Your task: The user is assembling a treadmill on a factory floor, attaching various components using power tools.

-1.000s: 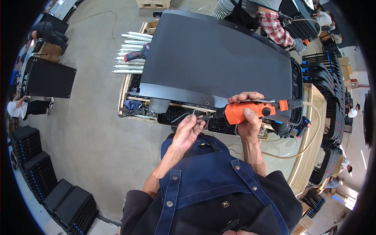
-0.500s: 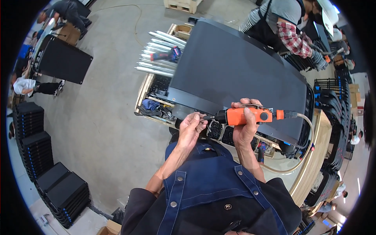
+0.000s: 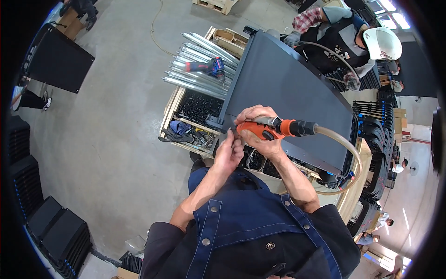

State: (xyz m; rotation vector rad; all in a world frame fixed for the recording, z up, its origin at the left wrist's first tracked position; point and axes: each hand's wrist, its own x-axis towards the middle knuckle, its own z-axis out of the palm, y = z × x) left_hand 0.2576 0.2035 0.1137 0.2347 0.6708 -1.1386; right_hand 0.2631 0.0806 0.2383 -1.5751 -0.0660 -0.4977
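Grey floor [image 3: 125,144] spreads widely to the left of both hands, and a dark panel [image 3: 283,81] lies just beyond them, above a wooden crate [image 3: 170,110]. Right hand [image 3: 254,129] is closed around an orange tool [image 3: 251,126], with the fingers over its upper side and the thumb side below. From the rear of this tool, a pale hose [image 3: 346,142] goes out to the right of the right hand and bends back toward the person. Left hand [image 3: 229,151] is just beside the front end of the tool, with the fingers curled and the thumb near the index fingertip; I cannot tell if something small is between them. Beyond the left hand and a little to its left, many small black parts [image 3: 197,107] fill one section of the crate, and nearer to the hand there is a blue cloth [image 3: 179,126]. Farther beyond the same hand, silver tubes [image 3: 189,85] lie side by side, and a cordless drill [image 3: 216,69] rests on them. Across the panel from the right hand, a co-worker [image 3: 334,49] with a white hat [image 3: 384,43] bends forward. Well apart from the left hand, toward the lower left, stand black stacks [image 3: 62,235].
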